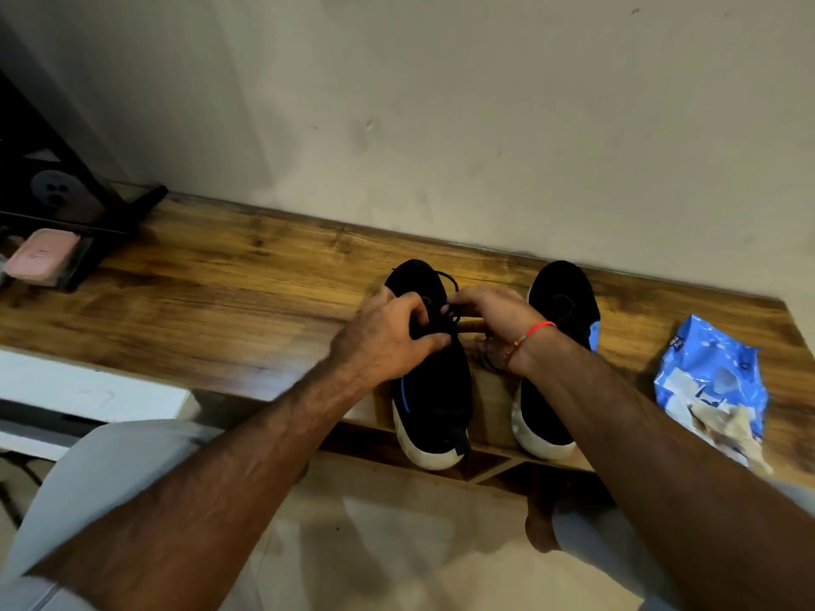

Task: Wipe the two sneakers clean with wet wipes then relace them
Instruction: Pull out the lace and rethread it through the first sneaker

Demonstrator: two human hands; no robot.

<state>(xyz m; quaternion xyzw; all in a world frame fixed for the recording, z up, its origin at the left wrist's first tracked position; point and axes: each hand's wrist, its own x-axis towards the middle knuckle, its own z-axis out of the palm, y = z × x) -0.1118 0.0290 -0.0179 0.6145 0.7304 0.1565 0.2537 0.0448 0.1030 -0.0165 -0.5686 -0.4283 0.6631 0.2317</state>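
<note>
Two black sneakers with white soles stand side by side on the wooden table (211,284), heels toward me. Over the left sneaker (434,399) my left hand (388,337) curls its fingers round the black lace (447,317). My right hand (494,319), with a red thread band at the wrist, pinches the other part of the same lace just above the tongue. The right sneaker (560,302) stands untouched behind my right wrist, which hides its middle. A blue wet-wipes pack (705,368) lies to the right, with crumpled used wipes (727,429) at its near end.
The table's far edge runs along a pale wall. At the far left stands a black stand (110,222) with a pink lidded box (42,255) beside it. Below the table's near edge are my knees and a bare foot (540,529) on the floor.
</note>
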